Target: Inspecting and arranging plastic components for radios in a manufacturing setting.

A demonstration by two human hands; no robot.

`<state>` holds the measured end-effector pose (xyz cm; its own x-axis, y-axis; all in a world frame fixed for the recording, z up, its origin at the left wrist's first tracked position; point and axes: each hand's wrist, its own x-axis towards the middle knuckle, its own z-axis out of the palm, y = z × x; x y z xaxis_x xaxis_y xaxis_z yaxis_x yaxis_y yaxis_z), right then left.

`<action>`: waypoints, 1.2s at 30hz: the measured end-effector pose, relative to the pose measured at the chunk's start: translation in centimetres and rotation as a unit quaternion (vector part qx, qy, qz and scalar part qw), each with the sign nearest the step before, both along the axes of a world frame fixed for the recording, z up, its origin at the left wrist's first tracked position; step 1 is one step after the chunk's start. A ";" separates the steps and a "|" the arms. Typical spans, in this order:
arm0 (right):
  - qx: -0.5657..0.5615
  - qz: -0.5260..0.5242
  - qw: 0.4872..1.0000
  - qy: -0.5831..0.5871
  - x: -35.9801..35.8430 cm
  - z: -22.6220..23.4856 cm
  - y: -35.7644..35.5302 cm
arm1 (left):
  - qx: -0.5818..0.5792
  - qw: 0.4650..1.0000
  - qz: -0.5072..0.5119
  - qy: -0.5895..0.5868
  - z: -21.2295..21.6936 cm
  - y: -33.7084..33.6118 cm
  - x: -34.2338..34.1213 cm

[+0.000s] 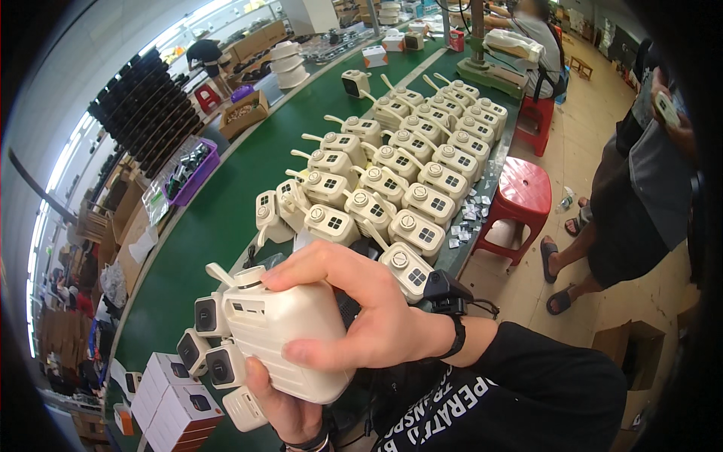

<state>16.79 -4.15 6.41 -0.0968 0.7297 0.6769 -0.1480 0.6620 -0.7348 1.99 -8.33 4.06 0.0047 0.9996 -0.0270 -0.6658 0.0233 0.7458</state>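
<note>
A cream, rounded box-shaped device (297,331) with a knob on top, a strap loop and small port openings on one side is held up in both hands. My right hand (361,297) is closed over its upper end and ribbed face, its thumb across the ribs. Gripping its lower end from below is my left hand (290,407), mostly hidden by the device. Just beside it, several smaller cream units with dark square faces (221,367) rest on the green table (169,279).
Rows of similar cream devices (392,162) cover the table's middle. White boxes (169,399) stack at the near left. Beyond are a purple basket (194,173) and black stacked parts (143,105). Red stools (520,192) and a standing person (633,173) are on the right.
</note>
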 end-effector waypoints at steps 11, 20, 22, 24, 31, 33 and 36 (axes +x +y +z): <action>-0.099 0.051 0.991 0.071 1.0 -1.0 -0.1 | -0.130 0.869 -0.282 -0.385 -1.7 1.6 -1.6; 0.071 -0.067 0.989 -0.115 0.5 -1.9 -0.1 | -0.144 0.852 -0.257 -0.433 -0.9 2.3 -0.1; 0.029 -0.036 0.992 -0.115 0.0 -1.8 0.0 | -0.048 0.898 -0.262 -0.350 -1.0 2.3 0.1; 0.043 -0.029 0.992 -0.116 -0.2 -1.5 0.3 | -0.045 0.924 -0.224 -0.307 -1.0 1.8 0.1; 0.158 -0.117 0.960 -0.198 1.1 -0.4 0.4 | 0.093 0.977 0.061 0.181 0.4 2.3 -0.7; 0.212 -0.146 0.928 -0.269 1.1 -0.3 0.4 | 0.206 0.946 0.071 0.240 0.7 2.2 -0.4; 0.227 -0.129 0.900 -0.350 0.9 -0.5 0.1 | 0.263 0.853 0.143 0.427 0.7 1.8 0.0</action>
